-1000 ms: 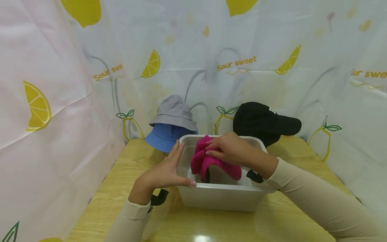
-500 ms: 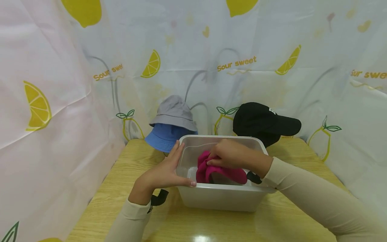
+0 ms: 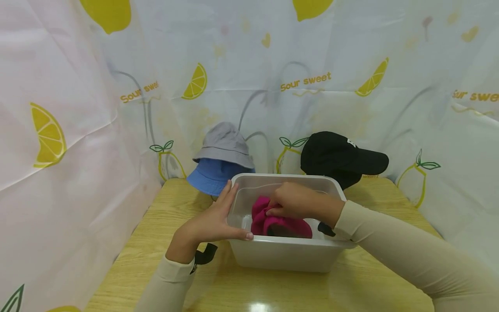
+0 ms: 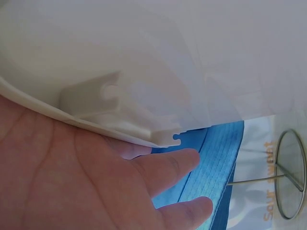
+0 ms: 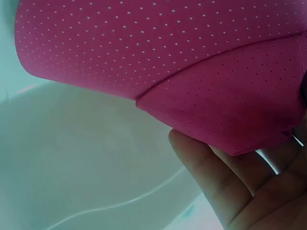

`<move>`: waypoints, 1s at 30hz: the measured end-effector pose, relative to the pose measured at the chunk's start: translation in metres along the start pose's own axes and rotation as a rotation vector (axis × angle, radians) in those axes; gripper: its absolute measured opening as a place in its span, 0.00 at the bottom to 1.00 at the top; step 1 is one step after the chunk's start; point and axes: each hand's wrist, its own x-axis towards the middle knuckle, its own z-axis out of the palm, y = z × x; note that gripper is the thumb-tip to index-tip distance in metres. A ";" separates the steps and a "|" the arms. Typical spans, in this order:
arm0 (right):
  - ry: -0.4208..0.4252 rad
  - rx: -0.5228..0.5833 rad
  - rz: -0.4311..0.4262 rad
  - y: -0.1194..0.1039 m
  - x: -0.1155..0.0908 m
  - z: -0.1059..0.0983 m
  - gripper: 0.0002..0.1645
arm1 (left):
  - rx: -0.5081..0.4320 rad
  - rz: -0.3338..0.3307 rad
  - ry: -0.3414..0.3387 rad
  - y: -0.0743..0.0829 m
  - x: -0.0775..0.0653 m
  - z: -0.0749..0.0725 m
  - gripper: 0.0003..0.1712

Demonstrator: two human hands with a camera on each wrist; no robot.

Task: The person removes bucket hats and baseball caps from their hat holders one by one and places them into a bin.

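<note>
A white plastic bin (image 3: pixel 280 255) stands on the table in the head view. My right hand (image 3: pixel 294 200) reaches down inside it and grips a magenta cap (image 3: pixel 288 229) by its crown, brim toward the right. Close up in the right wrist view, the cap (image 5: pixel 139 43) shows perforated fabric, and fingers (image 5: pixel 211 177) lie along its lower edge. My left hand (image 3: pixel 210 223) rests on the bin's left corner, thumb on the front rim. Its fingers stretch along the outer side, and the left wrist view shows the palm (image 4: pixel 62 177) against the rim.
Behind the bin at left, a grey bucket hat (image 3: pixel 224 141) sits above a blue bucket hat (image 3: pixel 210 178). A black cap (image 3: pixel 335 156) is at the back right. Lemon-print curtains (image 3: pixel 241 56) enclose the wooden table (image 3: pixel 156 260) at the back and sides.
My right hand has lowered the magenta cap deeper into the bin, and over the last half second it shifted slightly left. My left hand has stayed at the bin's corner.
</note>
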 end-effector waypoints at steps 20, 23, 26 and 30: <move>-0.056 0.024 0.021 0.006 0.000 0.008 0.14 | 0.002 0.006 -0.002 0.000 0.000 -0.001 0.79; -0.071 0.042 0.038 0.007 -0.001 0.008 0.13 | -0.001 0.009 -0.003 0.001 -0.001 0.000 0.79; -0.088 0.064 0.055 0.008 -0.002 0.008 0.10 | -0.001 0.007 -0.002 0.000 -0.001 0.000 0.78; -0.100 0.090 0.055 0.011 -0.002 0.010 0.09 | 0.003 0.013 0.001 0.000 0.000 0.000 0.78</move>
